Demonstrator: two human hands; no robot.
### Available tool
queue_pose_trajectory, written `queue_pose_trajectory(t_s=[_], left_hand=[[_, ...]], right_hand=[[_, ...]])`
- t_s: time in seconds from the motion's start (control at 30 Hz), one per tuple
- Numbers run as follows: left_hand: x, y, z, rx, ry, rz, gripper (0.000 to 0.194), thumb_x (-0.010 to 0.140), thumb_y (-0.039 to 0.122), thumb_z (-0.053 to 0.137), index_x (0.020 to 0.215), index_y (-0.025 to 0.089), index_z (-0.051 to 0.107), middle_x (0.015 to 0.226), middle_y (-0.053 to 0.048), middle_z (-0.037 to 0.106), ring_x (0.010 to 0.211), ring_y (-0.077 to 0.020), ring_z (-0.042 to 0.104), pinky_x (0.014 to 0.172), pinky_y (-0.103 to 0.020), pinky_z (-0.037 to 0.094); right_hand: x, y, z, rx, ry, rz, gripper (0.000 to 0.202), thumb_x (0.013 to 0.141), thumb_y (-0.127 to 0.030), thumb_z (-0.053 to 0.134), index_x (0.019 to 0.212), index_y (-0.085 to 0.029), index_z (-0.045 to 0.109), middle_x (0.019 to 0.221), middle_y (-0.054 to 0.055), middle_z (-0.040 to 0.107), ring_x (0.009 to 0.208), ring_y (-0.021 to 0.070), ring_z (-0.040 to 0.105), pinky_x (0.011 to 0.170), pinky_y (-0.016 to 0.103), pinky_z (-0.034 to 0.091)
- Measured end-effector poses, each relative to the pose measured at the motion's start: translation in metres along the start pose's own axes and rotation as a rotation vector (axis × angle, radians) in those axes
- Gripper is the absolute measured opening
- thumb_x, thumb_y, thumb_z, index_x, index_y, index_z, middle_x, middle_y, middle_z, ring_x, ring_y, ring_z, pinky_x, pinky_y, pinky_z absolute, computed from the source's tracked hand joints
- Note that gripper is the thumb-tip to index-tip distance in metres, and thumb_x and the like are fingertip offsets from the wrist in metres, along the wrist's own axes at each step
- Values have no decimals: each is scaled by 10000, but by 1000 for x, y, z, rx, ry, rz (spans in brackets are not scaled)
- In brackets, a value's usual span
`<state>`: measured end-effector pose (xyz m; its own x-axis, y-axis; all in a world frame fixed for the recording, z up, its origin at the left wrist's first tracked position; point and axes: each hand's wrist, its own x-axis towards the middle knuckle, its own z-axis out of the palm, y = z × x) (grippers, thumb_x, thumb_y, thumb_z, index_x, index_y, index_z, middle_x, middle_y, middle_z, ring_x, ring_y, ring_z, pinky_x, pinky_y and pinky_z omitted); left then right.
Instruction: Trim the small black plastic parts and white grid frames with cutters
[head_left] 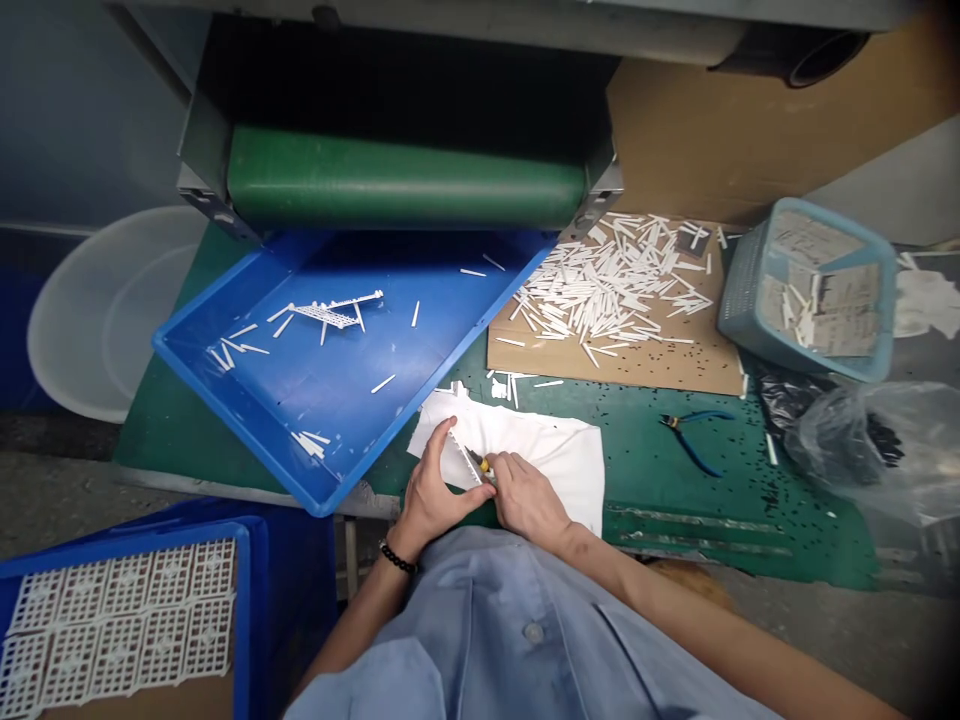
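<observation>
My left hand (pixel 437 490), with a black bead bracelet at its wrist, grips a thin white plastic part (pixel 463 455) by its ends, between thumb and fingers. My right hand (pixel 527 500) is closed around a small tool with a yellow portion (pixel 485 465), whose tip is close to the part. Most of the tool is hidden by my fingers. Both hands are over a white cloth (pixel 562 450) at the table's front edge.
A blue tray (pixel 300 390) with white pieces lies left, below a green roller (pixel 405 185). Cardboard (pixel 652 370) bears many white sticks. Blue-handled pliers (pixel 694 440), a basket (pixel 757 330) and a plastic bag (pixel 847 450) are right. White grids (pixel 120 620) fill a lower-left crate.
</observation>
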<state>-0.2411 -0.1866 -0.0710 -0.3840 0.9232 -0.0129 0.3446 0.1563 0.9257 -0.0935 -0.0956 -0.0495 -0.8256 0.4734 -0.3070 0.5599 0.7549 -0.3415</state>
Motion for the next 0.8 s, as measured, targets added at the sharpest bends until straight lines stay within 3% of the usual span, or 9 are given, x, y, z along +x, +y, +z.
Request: queue_pose_trajectory(t_s=[0.17,0.23,0.27,0.33,0.4,0.5,0.63,0.8], left_hand=[[-15,9,-22,131,14,41,1026,787,294,663,1517,215,-53,1596,-126,81,1462,-288,126,1190,-446,210],[-25,9,-27,252,110,46,979,794,328,668,1518,211,19,1570,-146,162,1443,-301,192,1170,-460,250],[-28,9,-27,319,175,56,880,810,330,655,1504,208,127,1525,-153,253,1412,-301,266,1148,-460,291],[-33,7,-24,451,278,83,553,855,301,597,1365,199,407,1332,-149,449,1275,-287,436,1056,-438,398],[-31,5,-20,574,279,89,243,896,262,523,1123,193,574,1097,-122,532,1083,-259,533,926,-407,472],[-24,5,-13,703,210,72,157,922,216,444,921,187,598,928,-96,532,911,-233,542,813,-386,492],[-17,10,-10,739,242,62,132,888,162,454,839,185,574,881,-96,519,883,-233,524,801,-383,485],[-41,34,-28,706,288,48,82,819,142,494,776,201,532,832,-82,513,848,-233,517,766,-381,484]], right_hand=[[-9,3,-15,197,50,42,272,964,-249,335,1144,-121,494,1046,141,605,981,242,560,836,344,433],[-15,5,-24,295,71,88,256,958,-266,353,1145,-146,480,1055,120,612,957,226,579,810,324,435],[-18,5,-27,332,88,112,260,957,-277,350,1152,-158,473,1061,112,616,947,222,587,800,318,435],[-24,6,-33,380,123,155,284,954,-306,343,1180,-179,459,1073,104,625,947,224,598,789,317,437],[-29,6,-34,403,138,183,313,950,-339,340,1203,-192,451,1070,104,636,956,235,609,786,325,442],[-33,6,-32,403,143,192,348,944,-373,332,1224,-195,438,1091,116,643,973,252,618,794,342,451],[-37,5,-25,358,149,165,371,931,-404,335,1213,-190,446,1131,135,640,1011,273,618,801,356,458],[-42,6,-16,356,114,185,398,878,-508,357,1140,-225,455,1013,115,672,869,282,656,738,368,479]])
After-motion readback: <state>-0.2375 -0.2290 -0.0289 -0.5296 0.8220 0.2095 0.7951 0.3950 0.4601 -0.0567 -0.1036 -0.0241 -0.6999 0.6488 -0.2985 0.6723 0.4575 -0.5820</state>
